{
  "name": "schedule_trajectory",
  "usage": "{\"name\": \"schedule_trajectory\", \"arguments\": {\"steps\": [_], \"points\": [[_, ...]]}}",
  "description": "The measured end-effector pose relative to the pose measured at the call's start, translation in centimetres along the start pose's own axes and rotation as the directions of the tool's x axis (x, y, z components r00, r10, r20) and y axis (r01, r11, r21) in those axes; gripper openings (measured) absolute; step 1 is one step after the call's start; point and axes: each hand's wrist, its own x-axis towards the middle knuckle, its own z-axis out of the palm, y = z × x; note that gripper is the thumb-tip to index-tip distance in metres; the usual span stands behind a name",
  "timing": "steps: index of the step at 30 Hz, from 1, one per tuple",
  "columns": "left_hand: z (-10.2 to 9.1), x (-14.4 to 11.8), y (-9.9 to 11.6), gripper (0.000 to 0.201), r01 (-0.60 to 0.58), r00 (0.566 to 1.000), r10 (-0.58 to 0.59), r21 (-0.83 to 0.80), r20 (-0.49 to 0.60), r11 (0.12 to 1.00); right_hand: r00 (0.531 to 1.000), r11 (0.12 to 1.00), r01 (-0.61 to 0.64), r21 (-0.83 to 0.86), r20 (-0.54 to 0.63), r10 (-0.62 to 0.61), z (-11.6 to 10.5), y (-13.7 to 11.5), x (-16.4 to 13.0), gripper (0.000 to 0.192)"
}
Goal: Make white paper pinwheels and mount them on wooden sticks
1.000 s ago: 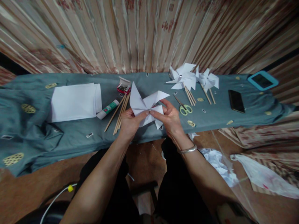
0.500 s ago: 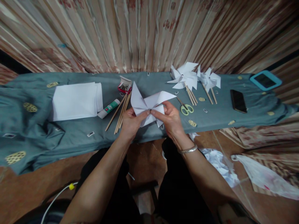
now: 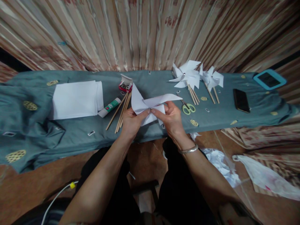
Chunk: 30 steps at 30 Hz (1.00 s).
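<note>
Between my two hands is a white paper pinwheel, its folded blades pointing up and out to the right. My left hand is closed on its left side, and my right hand grips the right side. Both thumbs press at the centre, by a small shiny pin head. The fingers behind the paper are hidden. Just left of my left hand lie several wooden sticks, with an open red box of metal pins at their upper ends. Green-handled scissors lie right of my right hand.
White paper sheets and a glue stick lie on the left of the cloth-covered table. Finished-looking pinwheels on sticks, a phone and a blue-framed tablet are on the right. Paper scraps lie on the floor.
The pinwheel's upper right blade now reaches slightly farther right and lies flatter. Both hands keep their hold at the centre, and the view has shifted slightly.
</note>
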Motion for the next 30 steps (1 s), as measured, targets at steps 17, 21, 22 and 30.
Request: {"name": "schedule_trajectory", "arguments": {"steps": [17, 21, 22, 30], "points": [[-0.5, 0.0, -0.2, 0.027, 0.037, 0.999, -0.036, 0.078, -0.010, 0.996, 0.999, 0.999, -0.039, 0.008, 0.012, 0.039, -0.4, 0.2, 0.0, 0.051], [-0.9, -0.1, -0.7, 0.031, 0.031, 0.999, -0.029, 0.135, -0.019, 0.990, 0.998, 0.998, -0.059, 0.012, 0.016, 0.059, -0.4, 0.3, -0.1, 0.054], [-1.0, -0.1, -0.7, 0.031, 0.032, 0.999, -0.030, 0.140, -0.015, 0.990, 0.998, 0.998, -0.067, 0.010, 0.018, 0.067, -0.5, 0.3, -0.2, 0.055], [-1.3, -0.6, -0.7, 0.030, 0.061, 0.998, -0.061, 0.152, -0.005, 0.987, 0.994, 0.995, -0.091, -0.027, 0.056, 0.093, -0.9, 0.8, -0.4, 0.055]]}}
